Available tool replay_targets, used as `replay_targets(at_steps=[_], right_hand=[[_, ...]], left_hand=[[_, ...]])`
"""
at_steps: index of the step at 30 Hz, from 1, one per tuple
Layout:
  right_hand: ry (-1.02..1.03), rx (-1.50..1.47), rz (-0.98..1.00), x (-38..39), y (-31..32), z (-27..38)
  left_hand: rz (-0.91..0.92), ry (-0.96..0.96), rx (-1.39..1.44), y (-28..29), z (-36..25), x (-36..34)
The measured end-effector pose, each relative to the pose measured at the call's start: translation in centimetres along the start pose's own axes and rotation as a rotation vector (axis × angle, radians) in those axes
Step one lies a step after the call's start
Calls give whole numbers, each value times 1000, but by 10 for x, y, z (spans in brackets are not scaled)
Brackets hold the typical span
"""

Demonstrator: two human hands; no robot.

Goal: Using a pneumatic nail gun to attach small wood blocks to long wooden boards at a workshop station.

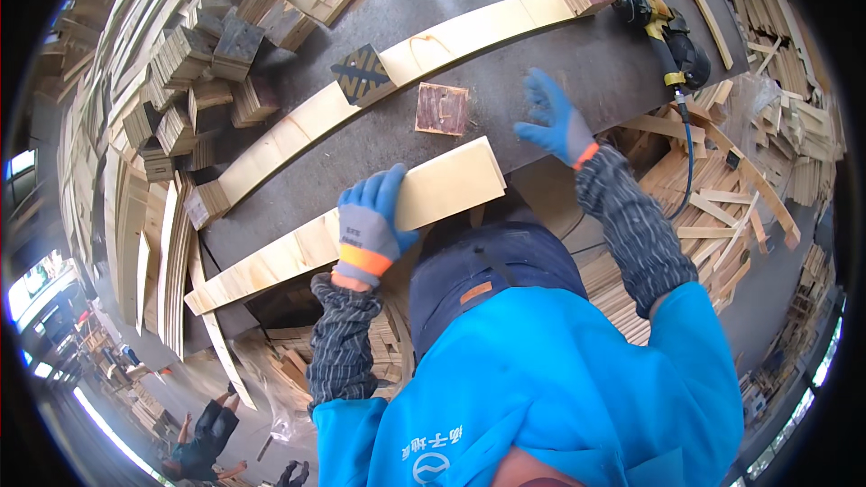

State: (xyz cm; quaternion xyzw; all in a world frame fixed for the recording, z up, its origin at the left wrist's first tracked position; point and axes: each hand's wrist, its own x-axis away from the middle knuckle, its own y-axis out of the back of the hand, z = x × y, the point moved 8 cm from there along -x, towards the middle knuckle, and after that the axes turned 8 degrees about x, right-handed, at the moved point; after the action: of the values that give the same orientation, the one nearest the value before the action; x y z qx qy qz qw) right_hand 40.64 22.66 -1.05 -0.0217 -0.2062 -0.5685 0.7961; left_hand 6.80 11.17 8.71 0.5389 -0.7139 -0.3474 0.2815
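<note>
A long pale wooden board lies slantwise along the near edge of the dark table. My left hand, in a blue and grey glove, grips this board from above, its fingers wrapped over the far side. My right hand, gloved the same way, hovers over the table beyond the board's right end with its fingers apart and nothing in it. Between the hands, a little farther off, sits a square wooden block with a reddish top. Behind it lies a second long board, with a dark printed block at its middle and a wooden block at each end.
A yellow and black air nailer with a blue hose lies at the table's right. Several stacked wooden blocks crowd the far left. Loose wood strips are heaped at the right. Another person is at the lower left.
</note>
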Motion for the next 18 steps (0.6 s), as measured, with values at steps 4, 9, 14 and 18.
replay_targets(at_steps=[4,9,14,18], right_hand=[[192,410,-39,-39,-77,-16],[380,417,-129,-53,-100,5],[294,426,-8,-39,-44,-2],[366,468,97,-35,-14,2]], left_hand=[[-17,-56,-45,30,2,-24],[-1,33,-33,20,17,-51],[40,50,-32,-18,17,-70],[48,35,-81,-55,6,-86]])
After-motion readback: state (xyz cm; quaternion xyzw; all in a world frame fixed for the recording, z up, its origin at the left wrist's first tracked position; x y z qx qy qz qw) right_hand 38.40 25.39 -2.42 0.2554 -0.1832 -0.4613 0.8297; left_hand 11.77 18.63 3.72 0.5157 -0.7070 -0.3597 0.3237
